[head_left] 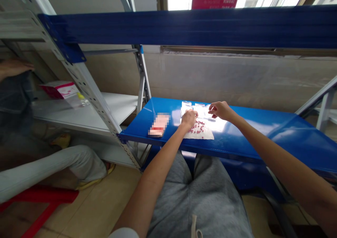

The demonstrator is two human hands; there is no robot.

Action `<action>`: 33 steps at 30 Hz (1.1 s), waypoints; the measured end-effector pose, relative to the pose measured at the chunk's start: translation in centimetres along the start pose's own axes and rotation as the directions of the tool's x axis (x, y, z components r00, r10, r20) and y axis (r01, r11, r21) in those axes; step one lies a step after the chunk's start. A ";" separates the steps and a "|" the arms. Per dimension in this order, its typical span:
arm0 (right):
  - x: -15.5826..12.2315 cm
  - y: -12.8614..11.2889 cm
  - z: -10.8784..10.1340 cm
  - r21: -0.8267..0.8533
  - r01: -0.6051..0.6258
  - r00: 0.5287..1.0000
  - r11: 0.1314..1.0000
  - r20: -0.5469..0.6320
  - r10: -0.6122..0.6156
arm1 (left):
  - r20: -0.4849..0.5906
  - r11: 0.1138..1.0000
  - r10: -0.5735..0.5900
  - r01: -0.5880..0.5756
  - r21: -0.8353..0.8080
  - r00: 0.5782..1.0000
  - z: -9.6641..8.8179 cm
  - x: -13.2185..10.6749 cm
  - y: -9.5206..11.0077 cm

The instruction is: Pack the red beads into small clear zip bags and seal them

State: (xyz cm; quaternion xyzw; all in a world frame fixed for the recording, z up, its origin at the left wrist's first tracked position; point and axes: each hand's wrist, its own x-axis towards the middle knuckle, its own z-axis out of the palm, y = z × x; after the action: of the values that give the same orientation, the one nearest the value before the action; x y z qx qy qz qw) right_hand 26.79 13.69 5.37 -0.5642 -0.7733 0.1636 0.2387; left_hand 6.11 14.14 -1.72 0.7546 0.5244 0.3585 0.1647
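Note:
My left hand (189, 119) rests with its fingers bunched at the lower edge of a clear plastic bag (196, 109). My right hand (220, 111) is at the bag's right side, its fingertips at the edge. Whether either hand grips the plastic is hard to tell. Just below lies a white paper sheet (202, 134) with several small pink pieces (197, 128) scattered on it. Left of my left hand, a pixelated pink-and-white packet (159, 124) lies on the blue metal shelf (147, 125).
A perforated grey rack upright (89, 90) and a blue beam (184, 27) stand ahead. At left, a seated person's leg (50, 164) and hand (15, 67) are near a pink-and-white box (59, 90) on a white shelf (116, 106). A red stool (39, 199) stands below.

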 end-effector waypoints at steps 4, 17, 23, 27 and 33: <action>-0.5 0.1 -0.1 0.033 -0.017 1.000 0.999 -0.021 0.017 | -0.013 1.000 0.004 -0.004 -0.002 1.000 0.1 0.1 -0.1; -1.2 0.9 0.6 0.172 0.030 0.996 0.985 -0.083 -0.016 | -0.002 0.999 -0.016 0.016 -0.030 1.000 -0.2 -0.2 0.4; -1.5 1.1 1.4 0.216 0.059 0.989 0.975 -0.144 -0.028 | 0.007 0.998 -0.010 0.010 -0.065 1.000 -0.3 0.0 0.5; -2.1 0.6 1.9 0.263 0.060 0.975 0.963 -0.221 -0.001 | -0.009 0.994 0.001 -0.002 -0.106 1.000 -0.5 0.3 0.6; -3.9 0.2 2.3 0.544 0.026 0.879 0.839 -0.412 0.240 | -0.075 0.979 -0.046 0.030 -0.200 0.996 -0.8 0.2 1.7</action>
State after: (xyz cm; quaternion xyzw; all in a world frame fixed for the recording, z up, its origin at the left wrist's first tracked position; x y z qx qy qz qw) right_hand 26.69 10.08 2.61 -0.5410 -0.5830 0.2459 0.5540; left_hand 6.69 13.55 -0.06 0.7095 0.5062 0.4355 0.2253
